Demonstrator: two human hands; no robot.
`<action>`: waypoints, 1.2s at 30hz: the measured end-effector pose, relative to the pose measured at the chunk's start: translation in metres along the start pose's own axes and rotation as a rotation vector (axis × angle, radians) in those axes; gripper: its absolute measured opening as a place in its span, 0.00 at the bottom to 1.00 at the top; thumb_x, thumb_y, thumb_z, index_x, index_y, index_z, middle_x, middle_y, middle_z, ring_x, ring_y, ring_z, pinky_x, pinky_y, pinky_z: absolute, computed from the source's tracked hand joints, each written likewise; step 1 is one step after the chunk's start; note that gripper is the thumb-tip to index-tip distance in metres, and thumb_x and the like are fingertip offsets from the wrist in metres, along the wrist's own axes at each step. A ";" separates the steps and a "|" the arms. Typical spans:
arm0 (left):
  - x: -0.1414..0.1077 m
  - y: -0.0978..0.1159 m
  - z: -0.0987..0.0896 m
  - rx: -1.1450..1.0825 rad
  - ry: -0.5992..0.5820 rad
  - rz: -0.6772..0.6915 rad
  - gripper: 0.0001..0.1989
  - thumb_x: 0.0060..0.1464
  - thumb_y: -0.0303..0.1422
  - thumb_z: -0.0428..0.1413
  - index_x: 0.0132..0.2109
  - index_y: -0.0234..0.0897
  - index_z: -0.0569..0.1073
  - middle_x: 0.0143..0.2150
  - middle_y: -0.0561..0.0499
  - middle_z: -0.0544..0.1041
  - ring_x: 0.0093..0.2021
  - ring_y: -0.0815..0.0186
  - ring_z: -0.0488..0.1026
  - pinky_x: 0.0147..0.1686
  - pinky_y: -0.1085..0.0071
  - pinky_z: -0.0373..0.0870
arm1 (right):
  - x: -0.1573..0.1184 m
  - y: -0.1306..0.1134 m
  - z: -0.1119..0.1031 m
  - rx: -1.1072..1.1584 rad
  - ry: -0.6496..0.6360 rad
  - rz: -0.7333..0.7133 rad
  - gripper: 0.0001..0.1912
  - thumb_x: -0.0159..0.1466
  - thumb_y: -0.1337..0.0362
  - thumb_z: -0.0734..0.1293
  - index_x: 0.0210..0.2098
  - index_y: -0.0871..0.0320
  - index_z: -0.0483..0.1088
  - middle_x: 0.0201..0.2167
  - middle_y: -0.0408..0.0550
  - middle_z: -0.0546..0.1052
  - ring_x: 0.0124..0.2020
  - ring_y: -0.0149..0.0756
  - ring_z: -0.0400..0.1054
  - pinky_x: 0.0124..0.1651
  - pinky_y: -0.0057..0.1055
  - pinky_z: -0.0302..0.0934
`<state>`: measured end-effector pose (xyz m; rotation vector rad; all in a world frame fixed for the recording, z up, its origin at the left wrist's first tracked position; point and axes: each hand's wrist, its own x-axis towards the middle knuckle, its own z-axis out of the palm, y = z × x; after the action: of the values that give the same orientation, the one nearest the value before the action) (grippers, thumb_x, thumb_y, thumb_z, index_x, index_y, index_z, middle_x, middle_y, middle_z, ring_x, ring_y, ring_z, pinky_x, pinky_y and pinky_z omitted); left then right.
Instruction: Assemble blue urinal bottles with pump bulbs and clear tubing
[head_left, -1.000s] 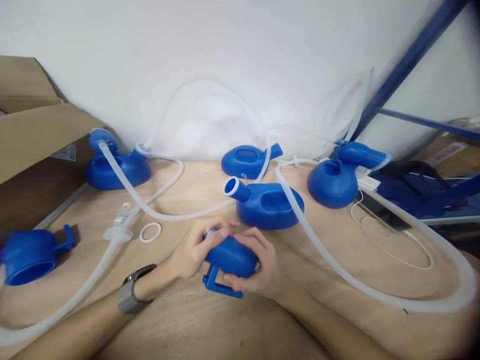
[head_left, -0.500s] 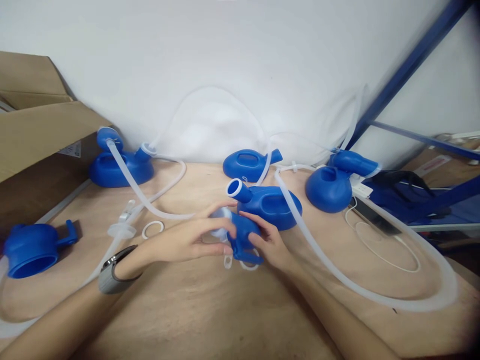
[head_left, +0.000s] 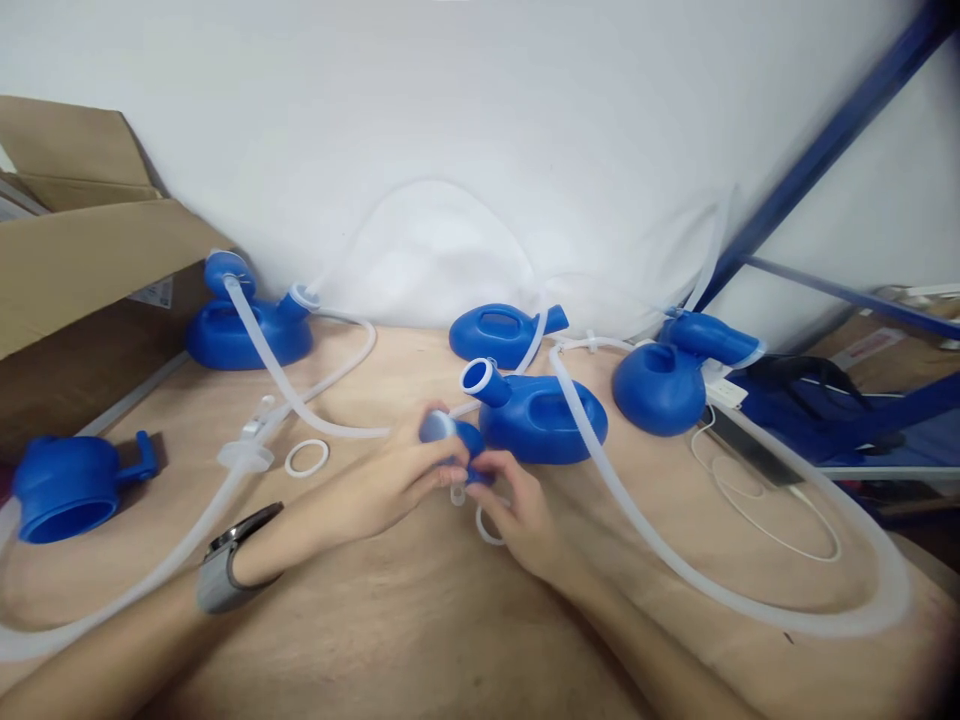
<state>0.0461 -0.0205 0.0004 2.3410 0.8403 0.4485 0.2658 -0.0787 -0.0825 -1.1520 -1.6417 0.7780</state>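
My left hand [head_left: 420,470] is closed around a small blue plastic urinal cup [head_left: 471,437] with a translucent whitish end [head_left: 438,427]. The fingers of my right hand [head_left: 525,505] pinch the cup's lower right part, where fingers hide most of it. Just below it, a clear plastic clip [head_left: 458,494] shows. A white ring [head_left: 484,527] lies partly behind my right fingers. Directly behind my hands lies a blue urinal bottle [head_left: 540,447] with an open, white-rimmed neck. Another white ring [head_left: 307,459] rests on the table left of my hands.
Blue bottles [head_left: 487,345] [head_left: 247,345] [head_left: 656,395] line the wall side. A blue cup with a handle [head_left: 67,490] sits left. Translucent hoses [head_left: 660,550] loop over the wooden table [head_left: 390,630]. A cardboard box [head_left: 97,270] stands left; a phone [head_left: 754,450] with its cable lies right.
The blue cup has been turned, so its handle no longer shows in front. My right hand has moved from its side to a pinch near its bottom. The view has shifted slightly.
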 end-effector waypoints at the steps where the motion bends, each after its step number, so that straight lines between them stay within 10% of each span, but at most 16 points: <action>1: -0.001 0.000 0.002 0.021 -0.002 -0.002 0.17 0.75 0.42 0.45 0.50 0.44 0.77 0.61 0.44 0.66 0.55 0.57 0.73 0.60 0.57 0.74 | 0.000 0.002 0.002 0.021 -0.013 0.015 0.07 0.72 0.58 0.67 0.46 0.52 0.72 0.42 0.47 0.78 0.42 0.38 0.74 0.36 0.29 0.70; 8: -0.002 -0.006 0.008 0.106 0.039 0.128 0.13 0.71 0.44 0.53 0.45 0.39 0.74 0.75 0.40 0.60 0.79 0.41 0.48 0.73 0.40 0.57 | -0.001 0.004 0.008 0.114 0.020 0.030 0.08 0.73 0.55 0.65 0.45 0.52 0.70 0.41 0.47 0.76 0.39 0.36 0.71 0.35 0.29 0.66; 20: 0.002 -0.005 0.013 0.080 0.107 0.197 0.12 0.73 0.39 0.52 0.41 0.39 0.71 0.61 0.41 0.73 0.74 0.48 0.56 0.71 0.45 0.63 | -0.003 0.008 0.001 0.201 -0.057 -0.140 0.27 0.66 0.37 0.69 0.49 0.51 0.68 0.44 0.49 0.74 0.44 0.42 0.70 0.47 0.39 0.69; 36: 0.001 -0.008 0.033 0.284 0.266 0.318 0.06 0.74 0.32 0.50 0.45 0.39 0.71 0.58 0.43 0.73 0.60 0.54 0.66 0.60 0.52 0.73 | -0.011 0.013 0.009 0.009 0.181 -0.211 0.07 0.71 0.63 0.67 0.47 0.50 0.66 0.42 0.47 0.77 0.39 0.36 0.74 0.40 0.33 0.71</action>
<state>0.0596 -0.0295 -0.0296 2.7342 0.6847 0.8362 0.2631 -0.0843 -0.1002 -0.9936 -1.5753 0.5304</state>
